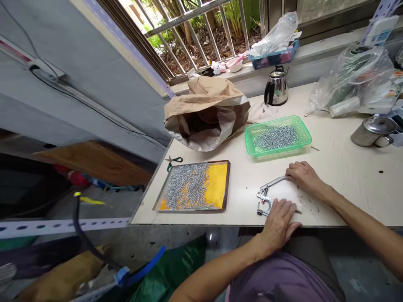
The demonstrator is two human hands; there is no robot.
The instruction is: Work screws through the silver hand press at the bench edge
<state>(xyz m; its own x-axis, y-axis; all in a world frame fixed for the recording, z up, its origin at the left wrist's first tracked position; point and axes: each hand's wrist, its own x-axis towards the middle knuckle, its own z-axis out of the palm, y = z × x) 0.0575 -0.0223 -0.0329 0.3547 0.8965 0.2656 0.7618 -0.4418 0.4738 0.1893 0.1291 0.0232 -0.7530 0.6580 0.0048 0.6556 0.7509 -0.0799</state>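
A metal plier-like tool [265,197] lies at the near edge of the worktop [244,209], right of a tray [227,188] of small metal pins [187,184]. Left hand [278,220]: fingers wrapped over the tool's near handle, grasping it. Right hand [304,175]: fingers gripping the far handle's end. A green basket [304,133] of similar pins stands beyond the tool. Scissors [174,160] lie by the tray's far-left corner.

No readable lettering
Blue printing marks the white, blue-printed container [380,31] at the far upper right, but it is too small and blurred to read as words or numbers.
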